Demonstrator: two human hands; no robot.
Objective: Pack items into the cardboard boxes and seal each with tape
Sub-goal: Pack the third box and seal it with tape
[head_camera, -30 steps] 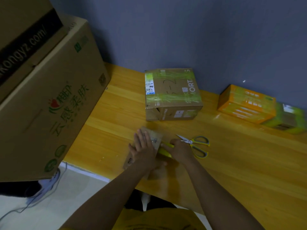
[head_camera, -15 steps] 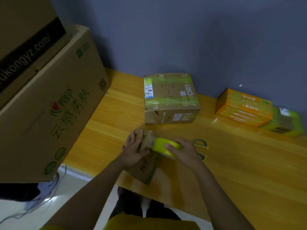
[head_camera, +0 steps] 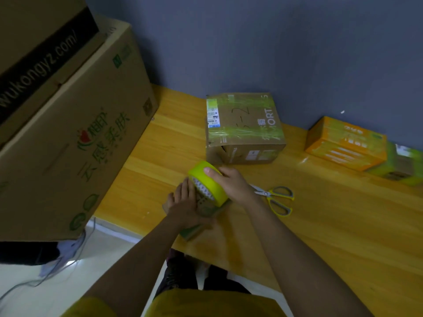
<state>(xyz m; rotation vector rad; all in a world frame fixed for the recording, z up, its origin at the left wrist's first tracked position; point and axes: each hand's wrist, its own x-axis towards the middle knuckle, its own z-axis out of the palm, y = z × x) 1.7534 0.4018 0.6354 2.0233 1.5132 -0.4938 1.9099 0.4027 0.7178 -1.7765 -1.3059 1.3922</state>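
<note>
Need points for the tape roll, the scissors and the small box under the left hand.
tape roll [head_camera: 209,183]: head view, on its yellow-green outer band.
scissors [head_camera: 280,199]: head view, on the yellow handle loops.
small box [head_camera: 203,205]: head view, on its brown top beside the left hand.

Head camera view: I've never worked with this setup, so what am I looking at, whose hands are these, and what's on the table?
There is no robot here. A person wears one wide-angle camera on the head, looking down at their own two hands. The right hand grips a roll of yellow-green tape. The left hand rests flat on a small cardboard box at the near edge of the wooden table. Scissors lie just right of the hands. Further back stands a taped cardboard box, and at the far right an orange box. Large cartons are stacked on the left.
</note>
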